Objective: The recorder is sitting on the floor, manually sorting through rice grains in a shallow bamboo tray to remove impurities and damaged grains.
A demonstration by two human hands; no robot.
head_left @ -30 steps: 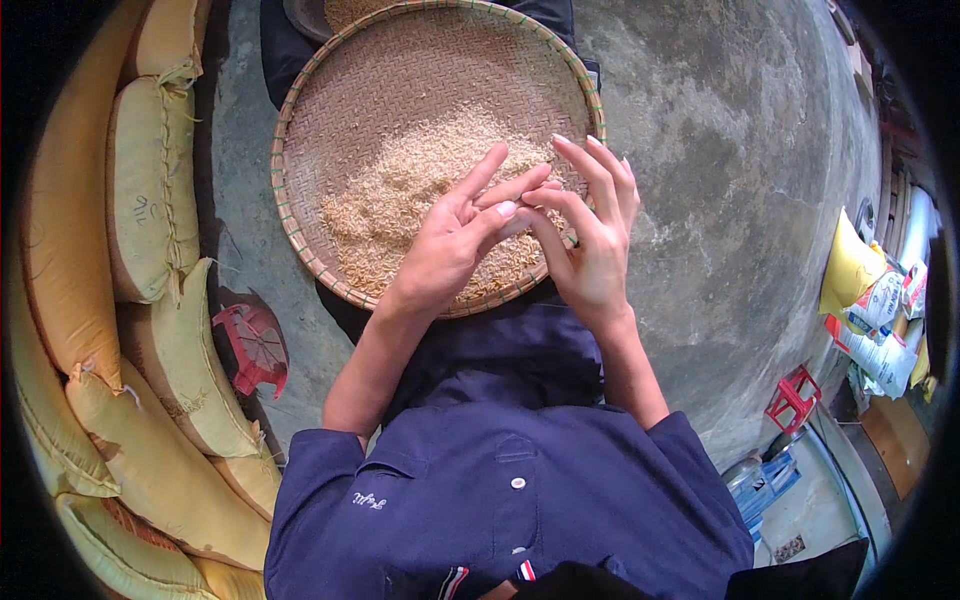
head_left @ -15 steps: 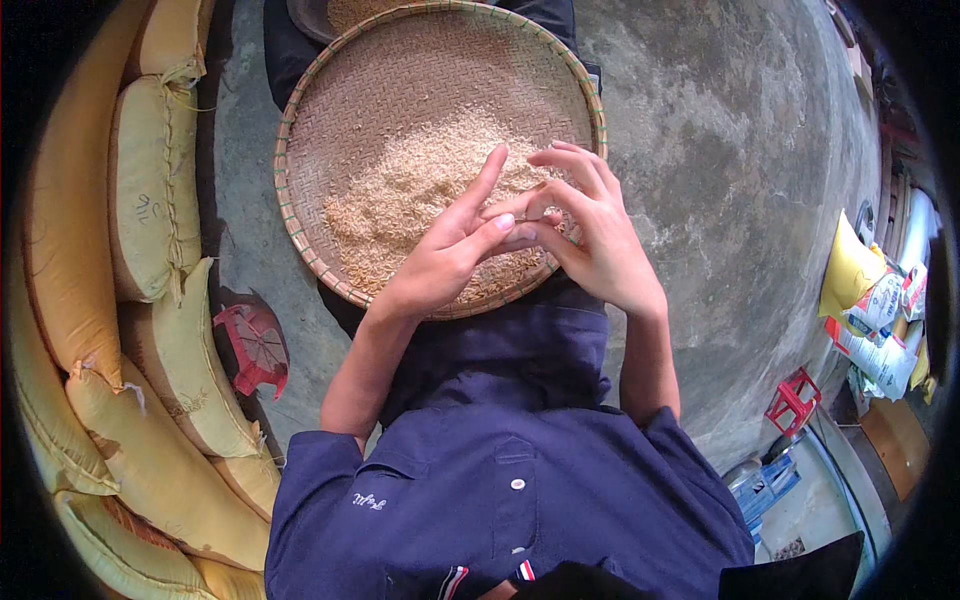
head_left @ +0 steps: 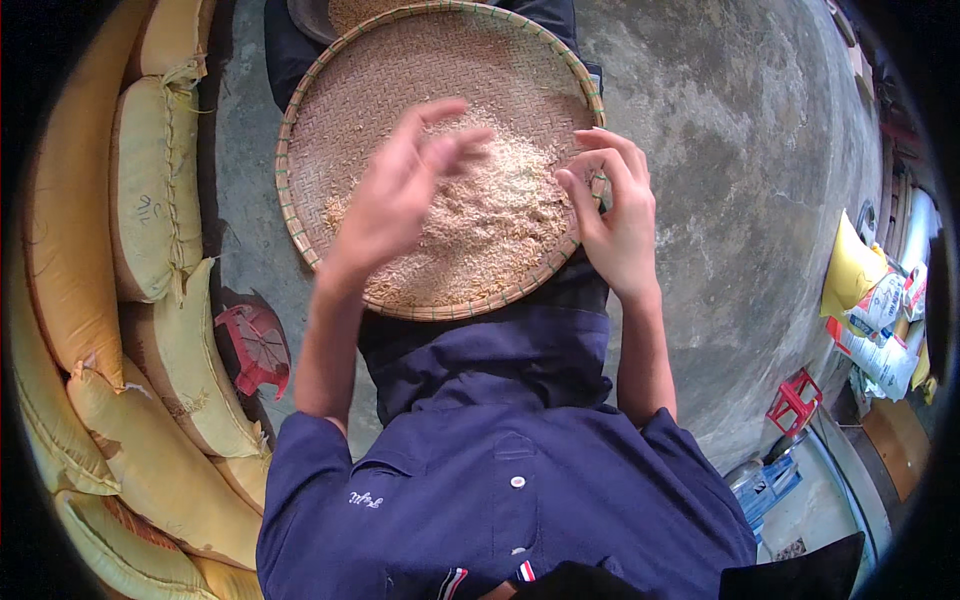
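Observation:
A round woven bamboo winnowing tray (head_left: pixel 370 70) lies across my lap, its rim bound with green ties. A pale heap of husked-looking grain (head_left: pixel 500 215) spreads over its middle and near part, with browner grains towards the near edge. My left hand (head_left: pixel 395 195) hovers over the left side of the heap, blurred by motion, fingers apart and nothing visible in them. At the tray's right rim is my right hand (head_left: pixel 615 205), fingers bent and thumb held away from them. I see nothing between them; whether this hand touches the rim is unclear.
Stacked full yellow sacks (head_left: pixel 155 200) line the left side, with a red plastic stool (head_left: pixel 255 348) beside them. Beyond the tray sits a container of brown grain (head_left: pixel 360 12). Grey concrete floor (head_left: pixel 730 200) stretches right, towards another red stool (head_left: pixel 795 400) and assorted bags (head_left: pixel 880 320).
My hands were together over the grain, fingers touching. They have parted: the left has moved left and up, the right slightly right to the tray's rim.

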